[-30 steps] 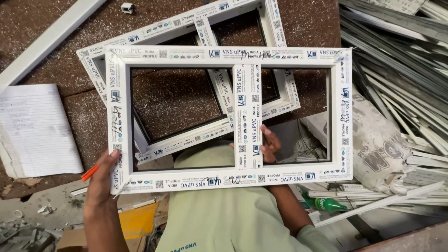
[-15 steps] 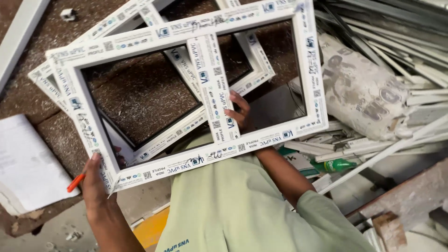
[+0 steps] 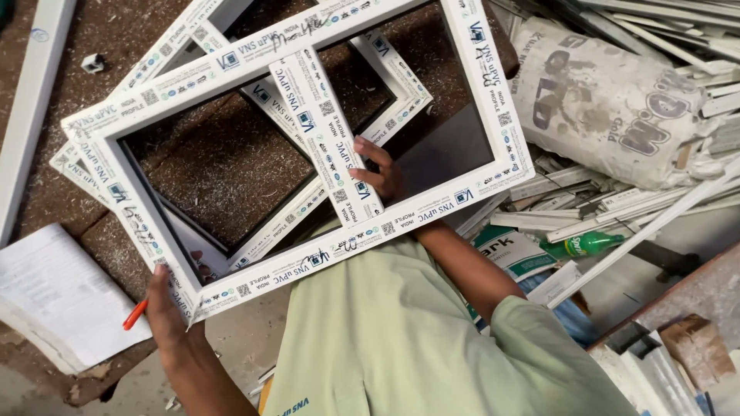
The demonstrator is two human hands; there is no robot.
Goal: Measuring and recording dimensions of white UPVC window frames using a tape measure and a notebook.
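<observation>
I hold a white plastic window frame (image 3: 493,100) with a centre bar, tilted so its right side is higher. My left hand (image 3: 166,308) grips its lower left corner and also pinches an orange pen (image 3: 135,314). My right hand (image 3: 381,173) is wrapped around the lower end of the centre bar. A second, similar white frame (image 3: 405,88) lies flat on the brown worktop (image 3: 223,166) beneath it, partly hidden. My light green shirt fills the bottom middle.
An open paper pad (image 3: 54,296) lies at the lower left. A long white profile strip (image 3: 31,100) runs along the left edge. At the right are a printed sack (image 3: 609,100), a heap of white offcuts (image 3: 609,204) and a green bottle (image 3: 582,245).
The held frame has turned from level to tilted, its right side rising. Both hands have kept their grips, and the view has swung toward the right.
</observation>
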